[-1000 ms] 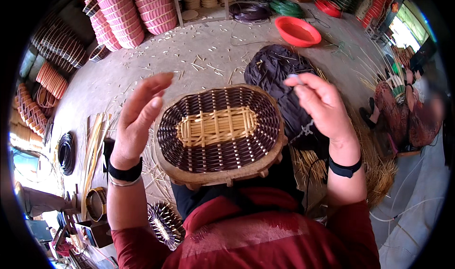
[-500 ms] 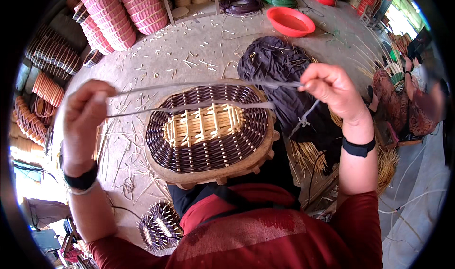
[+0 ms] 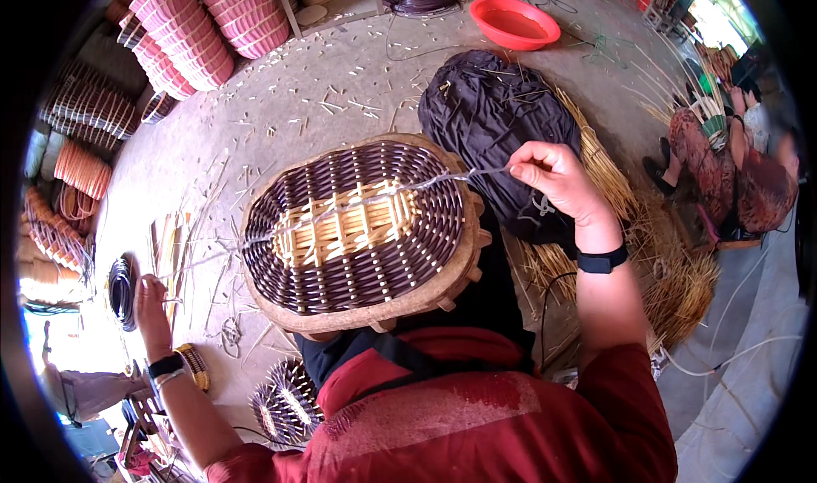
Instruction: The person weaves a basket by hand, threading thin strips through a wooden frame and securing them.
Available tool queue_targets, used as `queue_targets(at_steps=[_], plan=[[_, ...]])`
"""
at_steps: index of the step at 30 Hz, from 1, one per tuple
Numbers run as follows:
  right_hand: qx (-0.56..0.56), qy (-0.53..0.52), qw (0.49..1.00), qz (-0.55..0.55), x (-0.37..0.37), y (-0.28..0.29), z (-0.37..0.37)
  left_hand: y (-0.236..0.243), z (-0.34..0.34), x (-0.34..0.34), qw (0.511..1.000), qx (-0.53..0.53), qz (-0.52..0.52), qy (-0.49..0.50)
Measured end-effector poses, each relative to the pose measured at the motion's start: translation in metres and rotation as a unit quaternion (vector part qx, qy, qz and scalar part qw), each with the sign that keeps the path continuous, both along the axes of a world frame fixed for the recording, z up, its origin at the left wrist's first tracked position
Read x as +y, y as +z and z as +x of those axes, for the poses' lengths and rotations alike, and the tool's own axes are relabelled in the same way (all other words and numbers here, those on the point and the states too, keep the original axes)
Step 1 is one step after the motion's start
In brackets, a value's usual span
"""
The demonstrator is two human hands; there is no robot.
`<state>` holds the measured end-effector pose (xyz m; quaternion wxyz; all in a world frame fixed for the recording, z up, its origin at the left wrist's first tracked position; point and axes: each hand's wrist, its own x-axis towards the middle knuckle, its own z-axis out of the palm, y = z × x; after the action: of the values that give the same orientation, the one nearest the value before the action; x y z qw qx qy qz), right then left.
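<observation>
A thin greyish cord runs taut and slanting over the woven oval base. My right hand, at the right, is closed in a pinch on one end of it. Low at the left, my left hand has its fingers pressed together on the cord's other end. The base is dark brown weave with a pale slatted centre, set on an oval wooden form with short pegs along its near edge. This form rests on my lap; neither hand touches it.
A dark cloth bundle lies over straw-coloured sticks at right. Beyond are a red basin and stacked pink baskets. A black coil lies beside my left hand; spiky woven pieces sit below. Another person sits far right.
My left hand has moved down and outward, and my right hand slightly left and down. The cord's two spread strands are now drawn into one slanted line across the base.
</observation>
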<state>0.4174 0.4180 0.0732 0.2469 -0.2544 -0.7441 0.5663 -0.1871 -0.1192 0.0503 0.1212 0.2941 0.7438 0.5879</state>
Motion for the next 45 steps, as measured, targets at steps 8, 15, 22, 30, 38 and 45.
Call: queue_targets(at_steps=[8, 15, 22, 30, 38, 45], plan=[[-0.071, 0.009, 0.996, 0.044, 0.006, -0.016, 0.000, -0.039, 0.114, 0.083, 0.977, -0.023, -0.162, -0.134], [-0.062, 0.046, 0.996, -0.033, 0.004, -0.035, -0.019, 0.004, 0.172, 0.154, 0.968, -0.005, -0.044, -0.249], [-0.056, 0.033, 0.998, -0.010, 0.017, -0.053, -0.009, -0.011, 0.174, 0.165, 0.973, -0.037, 0.051, -0.223], [-0.070, 0.020, 0.993, 0.094, 0.001, -0.014, -0.029, -0.001, 0.196, 0.171, 0.988, 0.086, 0.026, -0.126], [-0.059, -0.027, 0.980, 0.190, -0.033, 0.022, -0.025, -0.019, 0.188, 0.134, 0.994, 0.067, 0.036, -0.081], [-0.059, 0.006, 0.948, 0.314, -0.033, 0.027, -0.021, -0.025, 0.172, 0.114, 0.988, 0.055, 0.025, -0.141]])
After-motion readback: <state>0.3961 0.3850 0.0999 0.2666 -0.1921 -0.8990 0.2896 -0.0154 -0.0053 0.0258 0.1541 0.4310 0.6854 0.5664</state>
